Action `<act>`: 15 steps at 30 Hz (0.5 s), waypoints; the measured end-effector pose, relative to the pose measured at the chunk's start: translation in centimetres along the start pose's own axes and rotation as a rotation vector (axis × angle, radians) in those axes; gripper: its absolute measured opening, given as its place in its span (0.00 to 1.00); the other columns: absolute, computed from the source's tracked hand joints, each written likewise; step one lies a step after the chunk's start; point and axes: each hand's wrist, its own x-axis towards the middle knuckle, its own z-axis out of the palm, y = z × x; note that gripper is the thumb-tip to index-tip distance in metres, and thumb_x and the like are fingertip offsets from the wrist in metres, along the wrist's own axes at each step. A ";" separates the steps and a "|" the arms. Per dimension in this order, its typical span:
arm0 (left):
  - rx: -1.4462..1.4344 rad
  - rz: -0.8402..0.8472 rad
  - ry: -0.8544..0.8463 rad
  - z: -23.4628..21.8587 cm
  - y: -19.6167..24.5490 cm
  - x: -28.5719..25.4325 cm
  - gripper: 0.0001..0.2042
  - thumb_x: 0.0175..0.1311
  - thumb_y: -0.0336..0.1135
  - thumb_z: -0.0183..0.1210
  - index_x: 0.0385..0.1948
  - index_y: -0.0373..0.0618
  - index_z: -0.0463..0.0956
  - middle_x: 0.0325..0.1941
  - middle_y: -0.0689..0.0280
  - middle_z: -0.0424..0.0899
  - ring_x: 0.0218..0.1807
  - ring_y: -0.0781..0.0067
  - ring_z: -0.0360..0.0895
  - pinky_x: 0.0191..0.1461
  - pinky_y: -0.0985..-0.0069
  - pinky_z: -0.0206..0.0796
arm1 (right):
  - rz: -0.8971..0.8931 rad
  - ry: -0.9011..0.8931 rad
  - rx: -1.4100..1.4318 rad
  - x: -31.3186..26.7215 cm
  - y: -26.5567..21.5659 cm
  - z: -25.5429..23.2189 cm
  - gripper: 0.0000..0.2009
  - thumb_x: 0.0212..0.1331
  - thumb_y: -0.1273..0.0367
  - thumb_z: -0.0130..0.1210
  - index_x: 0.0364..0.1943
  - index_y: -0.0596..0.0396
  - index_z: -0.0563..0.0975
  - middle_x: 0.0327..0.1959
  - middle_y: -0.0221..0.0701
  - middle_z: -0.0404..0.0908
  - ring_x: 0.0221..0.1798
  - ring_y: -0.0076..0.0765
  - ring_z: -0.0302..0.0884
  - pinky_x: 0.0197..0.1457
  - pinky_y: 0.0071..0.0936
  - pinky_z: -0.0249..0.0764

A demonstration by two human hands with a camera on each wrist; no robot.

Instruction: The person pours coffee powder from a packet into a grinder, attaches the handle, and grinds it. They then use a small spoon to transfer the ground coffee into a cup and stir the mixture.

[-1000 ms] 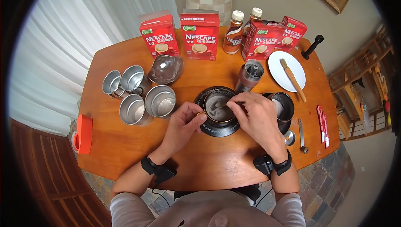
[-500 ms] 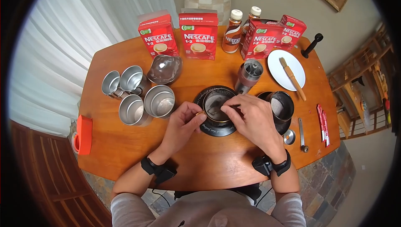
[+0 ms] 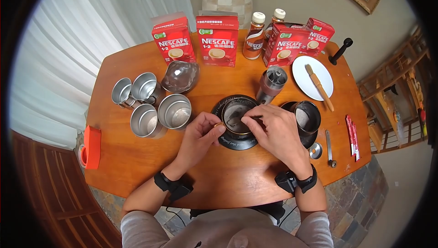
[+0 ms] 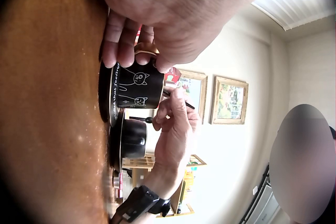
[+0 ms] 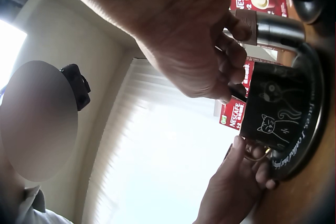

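Observation:
A black cup (image 4: 139, 85) with white cat drawings and a gold rim stands on a black lettered saucer (image 3: 238, 144). Greyish powder or liquid shows inside it. At the cup's left side, my left hand (image 3: 200, 136) pinches the gold handle (image 4: 146, 49) between thumb and fingers. Over the opposite rim, my right hand (image 3: 278, 127) holds a thin dark spoon (image 4: 189, 103) by its handle. The spoon's lower end reaches into the cup and is mostly hidden by the fingers and rim.
Just right stands a second black cup (image 3: 308, 119) on its saucer; behind is a metal grinder (image 3: 272, 84). Several steel mugs (image 3: 146, 121) are at left. Red Nescafe boxes (image 3: 218, 42) line the back. A brush (image 3: 320, 88) lies on a white plate (image 3: 301, 76).
My right hand has shifted slightly, its fingertips moving toward the near right of the rim as the spoon moves within the cup. My left hand has stayed on the handle.

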 end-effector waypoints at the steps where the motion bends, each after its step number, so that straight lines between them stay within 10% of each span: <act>1: 0.000 -0.001 0.000 0.0 0.0 0.0 0.07 0.77 0.30 0.61 0.47 0.40 0.74 0.39 0.67 0.84 0.33 0.81 0.79 0.38 0.82 0.73 | 0.003 0.003 0.002 0.0 0.0 0.0 0.07 0.63 0.68 0.66 0.35 0.57 0.85 0.30 0.39 0.86 0.35 0.49 0.85 0.38 0.42 0.79; 15: 0.007 -0.010 -0.008 -0.1 0.1 0.0 0.07 0.77 0.29 0.61 0.48 0.40 0.74 0.39 0.68 0.84 0.33 0.82 0.79 0.39 0.83 0.73 | 0.034 0.014 0.022 -0.1 0.2 0.3 0.07 0.64 0.67 0.66 0.36 0.57 0.85 0.29 0.40 0.85 0.33 0.52 0.84 0.36 0.43 0.78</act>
